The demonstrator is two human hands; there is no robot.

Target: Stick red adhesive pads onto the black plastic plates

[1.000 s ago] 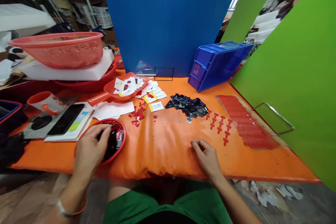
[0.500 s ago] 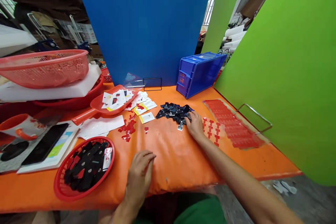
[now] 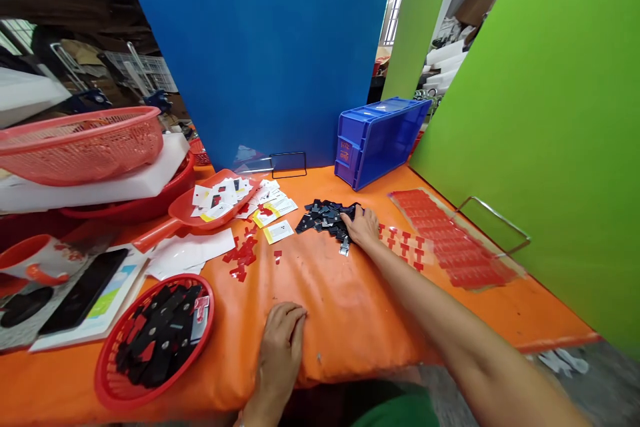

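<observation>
A heap of small flat black pieces, some with shiny metal parts, lies mid-table. My right hand rests on the heap's right side, thumb and fingers apart among the pieces; some fingertips are hidden. My left hand lies on the orange table top near its front edge, palm down, fingers loosely bent, with nothing visible in it. Red T-shaped pieces are scattered left of the heap, and one small red piece lies apart. Clear film with red T-shaped pieces is just right of my right hand.
A red basket of black and red pieces stands at front left. Behind it are a phone, a mug and a red scoop with white cards. A blue bin, red sheets and upright panels border the back and right.
My right hand has shifted slightly left, further onto the black heap. My left hand has moved a little right and down along the table. The camera view has tilted slightly.
</observation>
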